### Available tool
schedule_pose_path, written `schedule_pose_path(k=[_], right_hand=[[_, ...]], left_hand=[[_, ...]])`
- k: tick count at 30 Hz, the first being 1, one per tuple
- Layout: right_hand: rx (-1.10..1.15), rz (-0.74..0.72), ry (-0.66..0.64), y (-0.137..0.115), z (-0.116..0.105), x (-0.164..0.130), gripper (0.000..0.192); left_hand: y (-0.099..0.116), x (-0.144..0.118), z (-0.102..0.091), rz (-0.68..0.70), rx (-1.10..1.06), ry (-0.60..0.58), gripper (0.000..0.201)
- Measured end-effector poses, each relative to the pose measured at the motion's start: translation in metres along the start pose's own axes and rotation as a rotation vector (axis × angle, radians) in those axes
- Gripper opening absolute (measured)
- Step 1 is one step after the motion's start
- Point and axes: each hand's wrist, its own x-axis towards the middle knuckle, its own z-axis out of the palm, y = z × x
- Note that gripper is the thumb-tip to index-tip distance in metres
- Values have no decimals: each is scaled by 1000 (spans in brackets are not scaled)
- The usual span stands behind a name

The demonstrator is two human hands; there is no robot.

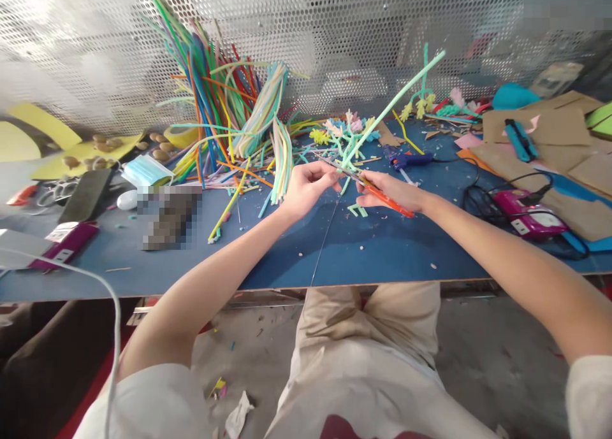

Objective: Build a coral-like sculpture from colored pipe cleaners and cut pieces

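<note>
My left hand (308,187) pinches the lower end of a long pale-green pipe cleaner (396,98) that slants up to the right over the blue table (382,248). My right hand (394,192) grips orange-handled scissors (382,197), whose blades meet the pipe cleaner just beside my left fingers. A short cut green piece (356,209) lies on the table under my hands. A thin wire (325,238) hangs from my hands toward the table's front edge.
A big pile of coloured pipe cleaners (224,101) leans on the perforated back wall. Small pipe-cleaner shapes (344,133), a blue glue gun (411,160), a pink device with cable (523,213), cardboard sheets (559,133), a face mask (146,170) and another pair of scissors (52,194) lie around.
</note>
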Motion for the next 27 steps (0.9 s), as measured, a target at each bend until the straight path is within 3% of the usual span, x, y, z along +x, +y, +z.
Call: schedule_pose_path(k=[11,20,24,27], right_hand=[[14,-16,32,6,2,3,47],[-10,19,50,15,0,7,36],[11,37,199,15,-3,11,37],[88,40,367,16,-9,14,39]], left_hand=[[0,-1,-1,0,81,-3,37],[-4,2,1,-4,41,-16,32],[-10,1,0,36,91,-76,33],[-14,-2,-2,168,369,-209,31]])
